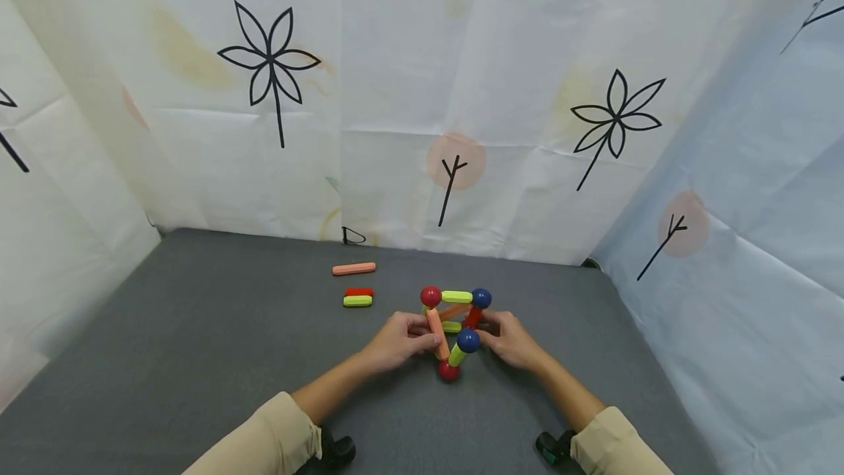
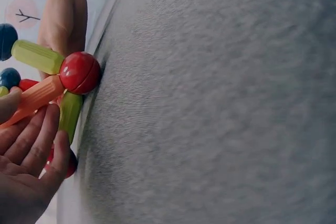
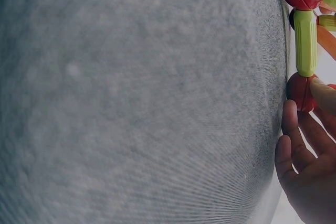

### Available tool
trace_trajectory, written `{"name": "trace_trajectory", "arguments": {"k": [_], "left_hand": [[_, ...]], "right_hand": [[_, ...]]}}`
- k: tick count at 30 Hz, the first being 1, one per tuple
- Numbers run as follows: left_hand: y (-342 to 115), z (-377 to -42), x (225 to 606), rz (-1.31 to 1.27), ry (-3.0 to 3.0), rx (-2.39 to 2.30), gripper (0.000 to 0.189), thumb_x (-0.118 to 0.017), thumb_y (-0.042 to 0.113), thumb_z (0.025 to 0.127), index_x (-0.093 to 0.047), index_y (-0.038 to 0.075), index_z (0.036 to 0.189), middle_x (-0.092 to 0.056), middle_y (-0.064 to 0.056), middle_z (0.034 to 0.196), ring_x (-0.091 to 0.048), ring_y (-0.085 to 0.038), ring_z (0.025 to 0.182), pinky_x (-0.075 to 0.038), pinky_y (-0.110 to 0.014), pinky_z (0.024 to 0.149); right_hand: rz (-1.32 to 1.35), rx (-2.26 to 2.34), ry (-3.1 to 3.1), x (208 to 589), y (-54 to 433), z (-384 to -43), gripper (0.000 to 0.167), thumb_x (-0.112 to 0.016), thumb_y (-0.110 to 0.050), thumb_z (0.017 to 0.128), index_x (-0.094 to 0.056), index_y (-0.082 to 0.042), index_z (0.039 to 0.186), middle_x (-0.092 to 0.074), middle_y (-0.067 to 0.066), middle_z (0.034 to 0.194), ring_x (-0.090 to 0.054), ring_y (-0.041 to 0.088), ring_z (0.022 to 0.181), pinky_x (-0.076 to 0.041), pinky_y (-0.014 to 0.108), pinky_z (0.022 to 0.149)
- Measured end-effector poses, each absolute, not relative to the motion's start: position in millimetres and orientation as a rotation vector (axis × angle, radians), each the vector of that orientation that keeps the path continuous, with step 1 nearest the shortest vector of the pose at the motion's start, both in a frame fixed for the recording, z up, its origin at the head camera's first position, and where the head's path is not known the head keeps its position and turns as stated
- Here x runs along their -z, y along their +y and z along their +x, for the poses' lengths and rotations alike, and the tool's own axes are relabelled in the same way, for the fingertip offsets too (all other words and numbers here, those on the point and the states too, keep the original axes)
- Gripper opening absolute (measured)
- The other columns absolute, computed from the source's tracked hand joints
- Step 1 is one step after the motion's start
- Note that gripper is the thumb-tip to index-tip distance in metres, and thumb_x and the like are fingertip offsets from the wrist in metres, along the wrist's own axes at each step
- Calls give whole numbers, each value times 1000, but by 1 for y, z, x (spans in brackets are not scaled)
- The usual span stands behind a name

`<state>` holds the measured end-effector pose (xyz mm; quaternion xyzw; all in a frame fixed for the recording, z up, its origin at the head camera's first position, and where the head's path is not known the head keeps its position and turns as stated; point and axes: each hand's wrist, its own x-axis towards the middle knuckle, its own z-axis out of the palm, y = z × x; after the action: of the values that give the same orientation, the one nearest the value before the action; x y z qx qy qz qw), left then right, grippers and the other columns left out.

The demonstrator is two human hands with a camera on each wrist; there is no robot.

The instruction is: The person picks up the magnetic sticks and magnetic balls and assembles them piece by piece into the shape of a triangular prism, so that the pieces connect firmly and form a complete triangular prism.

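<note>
A frame of coloured magnetic rods and balls (image 1: 456, 297) stands on the table between both hands. My left hand (image 1: 398, 343) pinches an orange rod (image 1: 437, 336) on its left side, the thumb on the near side and the fingers behind. This rod slopes between an upper red ball (image 1: 431, 296) and a low front red ball (image 1: 449, 371). A short yellow-green rod rises from that front ball to a blue ball (image 1: 469, 341). My right hand (image 1: 513, 343) holds the right side; in the right wrist view its thumb and fingertip pinch a red ball (image 3: 300, 92) at a yellow-green rod's end (image 3: 305, 43).
Left of the frame, on the grey table (image 1: 217, 358), lie a loose orange rod (image 1: 354, 268), a red rod (image 1: 359, 291) and a yellow-green rod (image 1: 357, 301), the last two side by side. White sheets printed with plants (image 1: 389, 94) hang around the table's back and sides.
</note>
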<state>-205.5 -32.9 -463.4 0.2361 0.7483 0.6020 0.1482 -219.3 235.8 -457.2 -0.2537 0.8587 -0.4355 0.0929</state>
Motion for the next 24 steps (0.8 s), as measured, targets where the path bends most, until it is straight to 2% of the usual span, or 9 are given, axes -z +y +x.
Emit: {"name": "trace_trajectory", "arguments": {"k": [5, 9, 12, 16, 19, 21, 24], "left_hand": [[-30, -210, 460, 680, 2188, -1686, 27, -60, 22, 101, -71, 0, 113, -72, -7, 94, -66, -15, 80, -56, -37, 72], [-32, -212, 459, 670, 2198, -1665, 28, -59, 24, 102, -71, 1, 114, -71, -5, 92, -64, -14, 80, -54, -34, 72], [-37, -213, 460, 676, 2191, -1658, 30, -61, 24, 100, -70, 2, 117, -72, -4, 95, -66, -16, 82, -55, -34, 72], [-51, -212, 455, 704, 2213, -1674, 27, -64, 17, 98, -69, 0, 119, -72, -10, 103, -67, -22, 88, -55, -35, 75], [-69, -214, 454, 742, 2307, -1682, 25, -66, 12, 96, -69, -1, 118, -72, -13, 106, -67, -22, 93, -54, -30, 78], [-84, -220, 458, 763, 2404, -1690, 26, -68, 10, 95, -69, -1, 118, -73, -12, 106, -68, -18, 94, -54, -28, 79], [-105, -226, 460, 727, 2566, -1683, 25, -71, 6, 92, -69, -1, 116, -74, -10, 104, -69, -19, 94, -55, -32, 81]], "right_hand": [[-769, 1301, 2538, 459, 237, -220, 33, -60, -13, 100, -61, 6, 128, -69, 16, 118, -67, 24, 100, -53, 26, 83], [-768, 1299, 2537, 459, 237, -220, 34, -61, -13, 100, -61, 6, 128, -69, 15, 118, -67, 23, 99, -52, 26, 84], [-764, 1301, 2536, 458, 236, -220, 34, -61, -13, 100, -60, 6, 129, -69, 15, 119, -67, 24, 102, -53, 31, 88], [-775, 1295, 2546, 459, 236, -219, 35, -61, -13, 100, -60, 6, 129, -68, 17, 121, -67, 26, 107, -53, 37, 93], [-780, 1291, 2555, 460, 236, -219, 35, -61, -13, 100, -60, 7, 129, -69, 17, 118, -67, 24, 101, -54, 33, 87], [-775, 1289, 2560, 459, 236, -219, 34, -61, -13, 100, -61, 7, 128, -69, 16, 117, -67, 23, 101, -54, 30, 86], [-770, 1293, 2559, 458, 236, -219, 34, -61, -13, 100, -61, 6, 127, -69, 16, 118, -67, 25, 103, -54, 34, 88]]}}
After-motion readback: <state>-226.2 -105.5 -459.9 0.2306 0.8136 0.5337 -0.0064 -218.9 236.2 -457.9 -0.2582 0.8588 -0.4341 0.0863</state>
